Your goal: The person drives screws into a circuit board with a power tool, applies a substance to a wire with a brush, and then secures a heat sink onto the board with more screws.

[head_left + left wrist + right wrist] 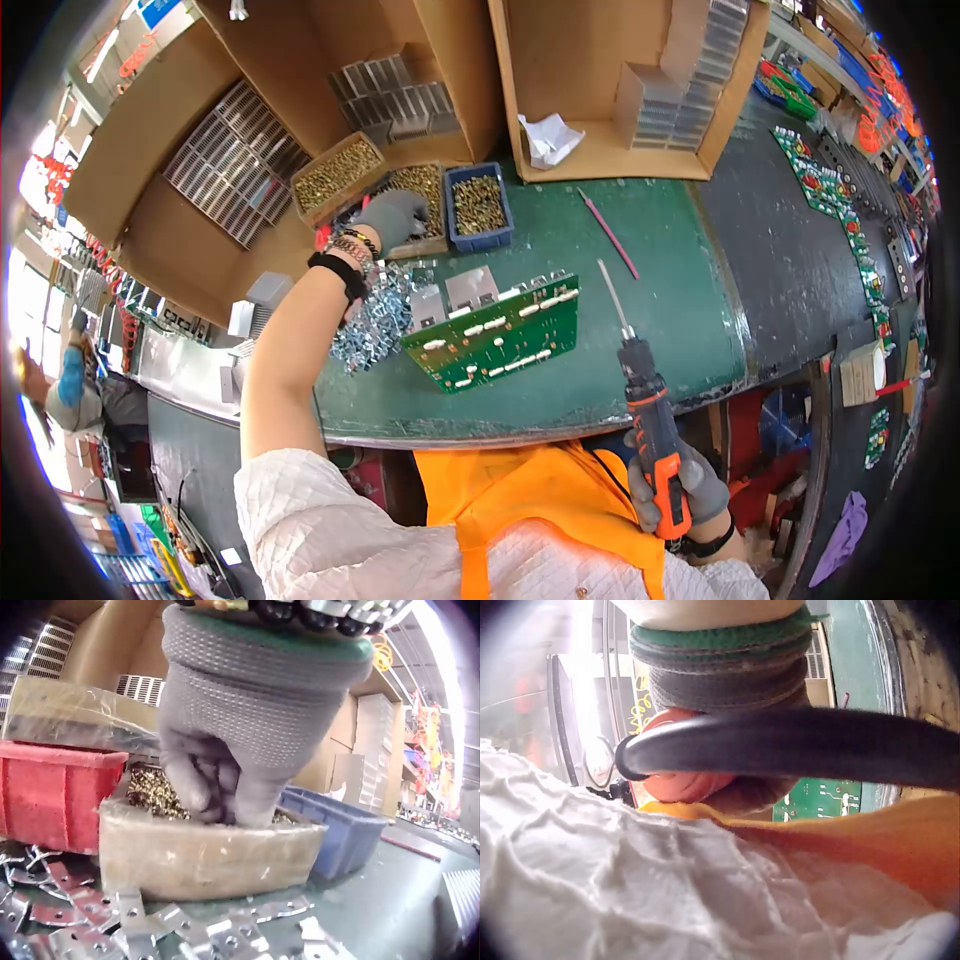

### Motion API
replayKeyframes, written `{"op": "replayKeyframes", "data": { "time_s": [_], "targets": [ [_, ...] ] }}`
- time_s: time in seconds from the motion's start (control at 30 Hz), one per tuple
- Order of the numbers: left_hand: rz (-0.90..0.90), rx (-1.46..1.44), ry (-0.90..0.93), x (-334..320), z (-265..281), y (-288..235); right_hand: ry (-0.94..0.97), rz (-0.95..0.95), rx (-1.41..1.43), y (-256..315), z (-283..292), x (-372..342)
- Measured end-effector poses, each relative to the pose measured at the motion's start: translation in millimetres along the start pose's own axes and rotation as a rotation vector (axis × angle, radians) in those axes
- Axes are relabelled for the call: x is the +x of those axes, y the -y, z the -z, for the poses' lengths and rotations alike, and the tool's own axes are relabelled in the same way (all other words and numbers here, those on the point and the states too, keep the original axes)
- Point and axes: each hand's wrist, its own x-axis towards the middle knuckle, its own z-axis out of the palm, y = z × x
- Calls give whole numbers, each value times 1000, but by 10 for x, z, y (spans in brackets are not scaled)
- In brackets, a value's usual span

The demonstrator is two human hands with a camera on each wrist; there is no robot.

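My gloved left hand (392, 218) reaches down into a carton box of brass-coloured screws (425, 182). In the left wrist view its bent fingers (191, 784) dip among the screws, and the box's front wall (210, 859) hides their tips, so I cannot tell what they hold. My gloved right hand (700, 487) grips a black and orange electric screwdriver (650, 410) near the front edge, its long bit pointing up and away. Between the hands, a green circuit board (500, 342) stands tilted on the bench, with metal heat sinks (472, 287) behind it.
Loose metal clips (372, 325) lie heaped left of the board. A blue bin (480, 238) and another screw box (338, 178) flank the left hand, and a red bin (56, 796) stands beside it. Cartons (530, 100) line the back. A pink pen-like stick (610, 235) lies on the right.
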Motion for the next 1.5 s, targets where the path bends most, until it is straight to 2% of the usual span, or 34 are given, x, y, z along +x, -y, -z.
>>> {"op": "replayKeyframes", "data": {
  "time_s": [0.3,0.37,0.4,0.43,0.5,0.57,0.63,0.7,0.87,0.9,0.97,1.03,1.1,1.13,1.17,1.23,1.3,1.37,1.4,1.43,1.5],
  "targets": [
    [69,-3,-213,-117,-178,83,21,-43,-93,54,-147,27],
    [-208,-137,-394,-183,-252,127,21,-40,-107,25,-152,-1],
    [-175,-79,-307,-151,-233,151,19,-36,-107,8,-154,-10],
    [-176,-79,-307,-106,-224,159,19,-33,-107,-6,-161,-19],
    [-65,-54,-132,-44,-181,121,10,-31,-103,-26,-188,-47],
    [-70,-40,-149,-32,-141,81,5,-34,-97,-51,-204,-68],
    [-5,55,-74,-33,-90,16,3,-27,-103,-71,-191,-89],
    [-31,73,-109,-30,-88,35,-1,-25,-111,-69,-222,-119],
    [81,50,-335,-104,-47,24,12,-23,-129,-83,-251,-167],
    [85,49,-333,-146,-11,3,20,-20,-138,-85,-261,-164],
    [243,-255,-306,-192,68,-29,30,-18,-147,-92,-281,-160],
    [259,-367,-327,-204,81,4,21,-21,-163,-106,-299,-161],
    [222,-534,-441,-240,125,-25,48,-14,-137,-123,-308,-149],
    [216,-737,-433,-247,147,-40,80,-9,-115,-129,-302,-129],
    [215,-736,-432,-295,186,-105,80,-7,-113,-137,-261,-102],
    [-15,-1201,-490,-532,339,-366,219,-57,-80,-147,-159,-19],
    [-40,-1302,-442,-1038,583,-883,226,-82,-142,-96,-172,42],
    [-84,-1285,-324,-1367,623,-1149,241,-115,-209,-57,-231,110],
    [-92,-1380,-269,-1536,638,-1323,198,-123,-315,-42,-272,128],
    [-101,-1475,-214,-1670,623,-1451,155,-130,-421,-37,-299,155],
    [-98,-1591,-123,-1802,504,-1477,173,-147,-432,-57,-331,209]
  ]
}}
